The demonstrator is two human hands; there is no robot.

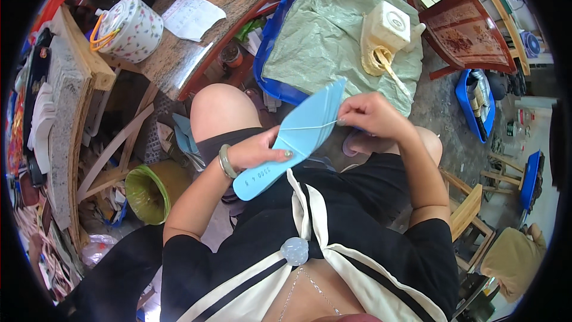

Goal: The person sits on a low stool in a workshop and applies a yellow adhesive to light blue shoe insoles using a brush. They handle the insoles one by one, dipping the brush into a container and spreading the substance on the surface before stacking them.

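A stack of light blue shoe insoles (307, 122) lies slantwise over my lap, pointed toes up and to the right, rounded heel near my belly. My left hand (262, 150) grips it at the middle, thumb on top and the other fingers underneath. A thin pale string or band (310, 127) runs across the stack. At the right edge of the stack, my right hand (370, 116) pinches the end of this string between thumb and fingers. Some marks show on the heel of the top insole.
Ahead, a grey-green sheet (310, 36) covers a blue tray (262, 71); on it stands a cream plastic jug (384, 30) with a glue-caked opening and a stick. A floral pot (132, 28) sits on the table at left. Near my left elbow is a yellow-green bin (146, 194); a wooden chair (468, 30) stands far right.
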